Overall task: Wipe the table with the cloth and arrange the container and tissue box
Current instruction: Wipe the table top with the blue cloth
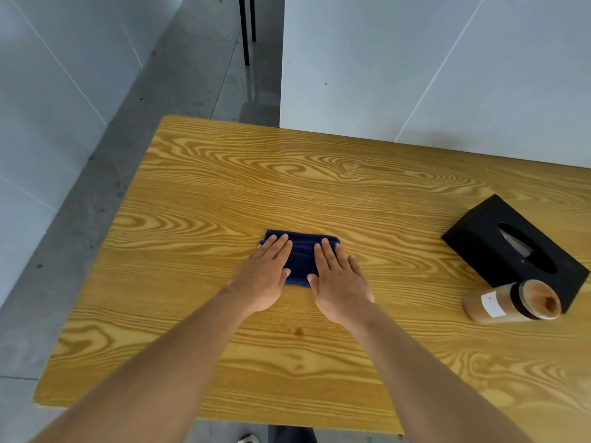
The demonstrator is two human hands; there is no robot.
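Observation:
A folded dark blue cloth (302, 260) lies flat near the middle of the wooden table (224, 187). My left hand (267, 276) rests palm down on the cloth's left part, fingers straight and together. My right hand (339, 279) presses flat on its right part the same way. Neither hand grips anything. At the right side a black tissue box (479, 247) sits at an angle, a tissue showing in its oval slot. A round container (511, 303) with brown contents, a white label and a dark band lies on its side against the box's near corner.
The table's left edge (96, 266) drops to a grey concrete floor (80, 193). A white wall panel (415, 65) stands behind the table's far edge. Thin black legs (246, 33) of some furniture stand on the floor beyond. A shoe tip (248, 439) shows below the near edge.

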